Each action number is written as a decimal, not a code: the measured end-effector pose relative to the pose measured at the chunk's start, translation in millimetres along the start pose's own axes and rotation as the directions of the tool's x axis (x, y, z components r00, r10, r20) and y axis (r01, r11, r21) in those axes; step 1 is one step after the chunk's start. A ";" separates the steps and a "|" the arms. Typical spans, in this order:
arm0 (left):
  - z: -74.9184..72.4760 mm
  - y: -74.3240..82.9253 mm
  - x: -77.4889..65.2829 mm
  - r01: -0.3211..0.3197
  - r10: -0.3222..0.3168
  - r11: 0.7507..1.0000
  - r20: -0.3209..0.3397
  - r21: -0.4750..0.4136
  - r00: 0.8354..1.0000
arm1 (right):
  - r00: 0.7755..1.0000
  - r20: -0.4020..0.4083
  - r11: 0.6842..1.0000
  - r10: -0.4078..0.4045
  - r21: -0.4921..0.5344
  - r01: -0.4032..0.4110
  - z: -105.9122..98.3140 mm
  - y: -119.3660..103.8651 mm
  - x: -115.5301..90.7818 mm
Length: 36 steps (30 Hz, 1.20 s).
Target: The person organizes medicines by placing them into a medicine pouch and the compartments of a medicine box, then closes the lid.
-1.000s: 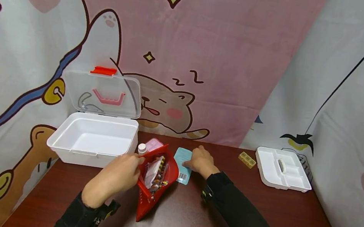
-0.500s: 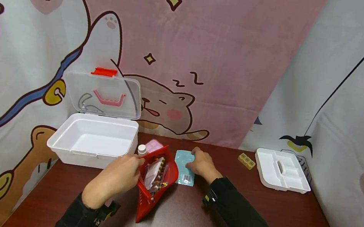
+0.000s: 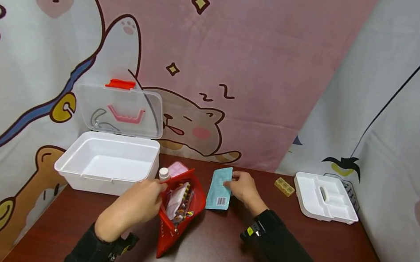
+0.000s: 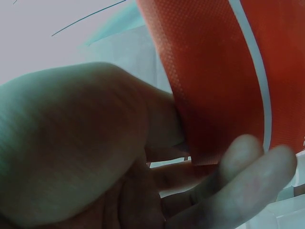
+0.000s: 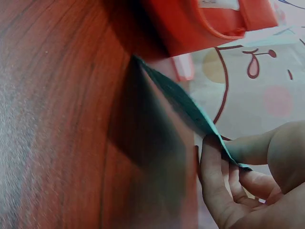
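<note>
A red zip pouch [image 3: 167, 237] stands unzipped on the table, with small packets and blister-like strips showing inside. My left hand [image 3: 134, 206] grips its left edge, and the left wrist view shows the thumb and fingers on either side of the red fabric [image 4: 214, 86]. Between thumb and fingers my right hand [image 3: 245, 190] pinches the right edge of a light-blue flat packet [image 3: 219, 189] with a barcode. In the right wrist view the packet [image 5: 183, 102] is tilted up off the wood, its far corner low near the table.
A white box [image 3: 102, 183] with its clear lid raised stands left. Behind the pouch are a white-capped bottle [image 3: 163, 173] and a pink item [image 3: 177, 169]. To the right lie a small yellow pill case [image 3: 284, 186] and a white compartment tray [image 3: 325, 201].
The right hand has pinched the light-blue packet, lifted its edge from the table and shifted it right, away from the pouch. The left hand keeps its place on the pouch.
</note>
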<state>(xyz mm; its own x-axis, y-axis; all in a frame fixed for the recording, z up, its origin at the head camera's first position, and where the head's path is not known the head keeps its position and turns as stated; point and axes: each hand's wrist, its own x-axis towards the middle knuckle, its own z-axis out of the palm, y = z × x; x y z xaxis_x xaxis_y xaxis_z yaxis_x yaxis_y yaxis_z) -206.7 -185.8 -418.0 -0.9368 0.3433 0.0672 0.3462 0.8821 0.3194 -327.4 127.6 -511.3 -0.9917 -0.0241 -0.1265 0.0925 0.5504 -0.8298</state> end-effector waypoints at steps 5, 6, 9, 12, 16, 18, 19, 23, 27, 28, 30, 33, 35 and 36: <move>0.2 0.4 0.2 0.005 -0.005 1.000 0.005 -0.002 1.000 | 0.999 0.035 0.992 -0.025 0.124 0.020 -12.6 -2.3 -1.9; 0.1 0.5 0.3 0.005 -0.005 1.000 0.006 -0.002 1.000 | 0.999 0.040 0.988 -0.034 0.152 0.027 -15.4 -3.9 -2.6; -0.2 0.9 0.5 0.010 -0.010 1.000 0.010 -0.006 1.000 | 0.997 0.036 0.977 -0.069 0.206 0.060 -23.7 -11.4 -6.3; -0.7 1.0 0.8 0.019 -0.019 1.000 0.014 -0.013 1.000 | 0.994 0.023 0.965 -0.108 0.244 0.100 -31.0 -24.0 -12.8; -1.0 1.1 1.0 0.033 -0.033 0.999 0.022 -0.018 0.999 | 0.987 0.039 0.953 -0.158 0.267 0.142 -36.4 -45.1 -24.9; -1.3 1.1 1.2 0.040 -0.040 0.999 0.027 -0.023 0.999 | 0.982 0.078 0.948 -0.170 0.285 0.142 -36.1 -55.5 -32.1; -1.2 1.2 1.1 0.043 -0.043 0.999 0.030 -0.022 0.999 | 0.979 0.104 0.946 -0.173 0.294 0.136 -35.1 -60.1 -35.7; -2.0 0.8 1.6 0.048 -0.047 0.998 0.034 -0.032 0.998 | 0.958 0.226 0.936 -0.178 0.339 0.094 -25.5 -74.9 -48.8; -1.6 0.2 1.6 0.043 -0.042 0.999 0.033 -0.031 0.999 | 0.928 0.323 0.930 -0.186 0.363 0.060 -12.8 -79.0 -54.8; -1.5 0.3 1.7 0.041 -0.040 0.999 0.033 -0.030 0.999 | 0.922 0.340 0.931 -0.187 0.362 0.055 -10.8 -79.2 -55.9; -1.4 0.5 1.9 0.041 -0.040 0.999 0.034 -0.032 0.999 | 0.912 0.367 0.935 -0.182 0.352 0.045 -8.2 -80.0 -58.1; -1.3 0.7 2.2 0.036 -0.035 0.999 0.033 -0.034 0.999 | 0.900 0.397 0.942 -0.179 0.334 0.040 -5.5 -82.2 -60.6; -0.6 0.1 2.4 0.022 -0.021 0.999 0.025 -0.024 0.999 | 0.891 0.421 0.944 -0.172 0.328 0.027 -1.8 -83.2 -61.3; -0.4 -0.2 2.4 0.012 -0.012 1.000 0.019 -0.018 1.000 | 0.886 0.433 0.945 -0.167 0.326 0.019 0.6 -83.6 -61.4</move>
<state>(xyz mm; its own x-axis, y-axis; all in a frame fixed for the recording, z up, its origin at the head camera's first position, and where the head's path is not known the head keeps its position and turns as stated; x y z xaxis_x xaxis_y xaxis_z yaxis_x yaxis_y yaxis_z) -209.0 -185.3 -417.6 -0.9399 0.3385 0.0457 0.3335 0.8805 0.3369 -274.2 82.6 -434.5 -0.8553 -0.4743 -0.2086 0.0976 0.2478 -0.9639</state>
